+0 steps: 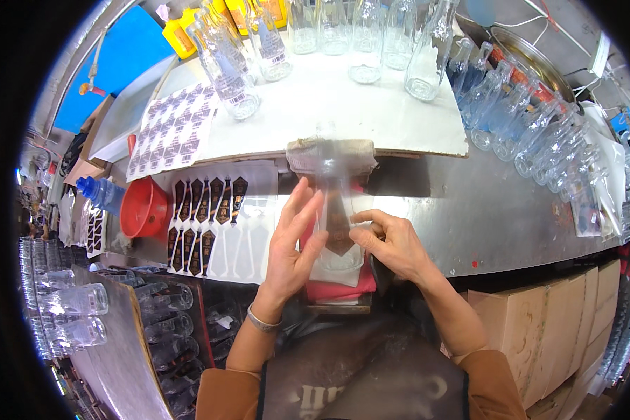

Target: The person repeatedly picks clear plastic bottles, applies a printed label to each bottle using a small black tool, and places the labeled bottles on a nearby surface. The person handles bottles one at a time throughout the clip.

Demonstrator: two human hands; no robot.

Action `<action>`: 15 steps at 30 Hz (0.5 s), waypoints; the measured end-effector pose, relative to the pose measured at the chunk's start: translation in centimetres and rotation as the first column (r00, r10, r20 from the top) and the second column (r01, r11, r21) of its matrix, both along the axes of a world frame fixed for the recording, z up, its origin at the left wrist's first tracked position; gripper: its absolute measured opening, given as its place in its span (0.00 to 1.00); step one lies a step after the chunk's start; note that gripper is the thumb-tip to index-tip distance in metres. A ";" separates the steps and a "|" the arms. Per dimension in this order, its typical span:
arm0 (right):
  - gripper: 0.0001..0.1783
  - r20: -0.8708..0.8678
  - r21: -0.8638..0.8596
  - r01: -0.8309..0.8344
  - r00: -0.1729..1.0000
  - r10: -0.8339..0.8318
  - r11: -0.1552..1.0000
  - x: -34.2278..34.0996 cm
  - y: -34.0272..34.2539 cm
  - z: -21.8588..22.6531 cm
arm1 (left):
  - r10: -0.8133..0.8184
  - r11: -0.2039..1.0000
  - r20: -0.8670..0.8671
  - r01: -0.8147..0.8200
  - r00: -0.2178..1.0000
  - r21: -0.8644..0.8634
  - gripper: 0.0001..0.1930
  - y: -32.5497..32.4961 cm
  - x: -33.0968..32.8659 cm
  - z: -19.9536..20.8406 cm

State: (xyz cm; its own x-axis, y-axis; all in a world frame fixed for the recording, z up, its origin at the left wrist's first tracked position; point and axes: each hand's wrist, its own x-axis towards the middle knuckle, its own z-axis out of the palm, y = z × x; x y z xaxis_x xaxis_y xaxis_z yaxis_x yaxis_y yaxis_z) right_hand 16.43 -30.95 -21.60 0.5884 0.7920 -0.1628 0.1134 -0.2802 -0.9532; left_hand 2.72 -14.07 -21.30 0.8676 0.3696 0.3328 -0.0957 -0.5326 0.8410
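A clear glass bottle point(343, 262) lies in front of me, its neck blurred and resting on a rolled cloth point(301, 158). A dark, tie-shaped label point(339, 234) with orange print runs along its upper side. My left hand point(292, 241) is at the bottle's left side, open, fingers stretched and thumb apart. On the other side, my right hand point(393, 245) has its fingers bent, with thumb and forefinger close together at the label's right edge. Red cloth point(360, 285) shows beneath the bottle. A sheet of similar dark labels point(220, 241) lies to the left, with several bare backing spots.
Several clear bottles point(366, 66) stand on the raised white board point(315, 115), beside a printed label sheet point(171, 136). More bottles point(532, 133) line the metal table point(483, 217) at right. A red bucket point(145, 208) stands left; cardboard boxes point(532, 329) sit below right.
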 end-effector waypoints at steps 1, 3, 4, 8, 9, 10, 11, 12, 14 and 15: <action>0.26 0.000 0.006 0.010 1.000 -0.010 1.000 0.2 0.2 0.0 | 0.003 1.000 -0.003 -0.003 1.000 0.017 0.28 0.2 0.4 0.4; 0.26 0.041 -0.005 0.024 0.999 -0.023 1.000 0.3 0.6 0.3 | 0.013 0.995 -0.020 -0.011 1.000 0.103 0.28 0.6 1.3 1.0; 0.27 0.082 -0.021 0.028 0.996 -0.026 0.999 0.2 0.9 0.7 | 0.021 0.985 -0.032 -0.015 0.999 0.171 0.28 0.6 1.8 1.2; 0.34 0.188 -0.125 0.032 0.982 -0.008 0.992 0.1 1.6 1.2 | 0.043 0.930 -0.060 -0.018 0.997 0.367 0.30 1.3 2.8 0.6; 0.34 0.182 -0.127 0.034 0.983 -0.010 0.991 0.0 1.6 1.1 | 0.045 0.928 -0.063 -0.018 0.997 0.371 0.31 1.3 2.8 0.5; 0.34 0.182 -0.123 0.034 0.983 -0.011 0.992 0.1 1.6 1.0 | 0.045 0.932 -0.061 -0.019 0.997 0.361 0.31 1.2 2.8 0.4; 0.34 0.182 -0.120 0.034 0.983 -0.012 0.992 0.1 1.6 1.0 | 0.045 0.936 -0.060 -0.021 0.997 0.352 0.31 1.2 2.9 0.4; 0.34 0.181 -0.116 0.034 0.983 -0.012 0.993 0.1 1.6 1.0 | 0.045 0.939 -0.058 -0.022 0.997 0.343 0.31 1.2 2.9 0.4; 0.34 0.198 -0.107 0.037 0.980 -0.015 0.994 0.1 1.5 0.8 | 0.039 0.940 -0.053 -0.018 0.998 0.340 0.31 1.2 2.9 0.2; 0.34 0.208 -0.100 0.038 0.978 -0.017 0.994 0.1 1.5 0.8 | 0.036 0.940 -0.050 -0.017 0.998 0.341 0.31 1.3 3.0 0.1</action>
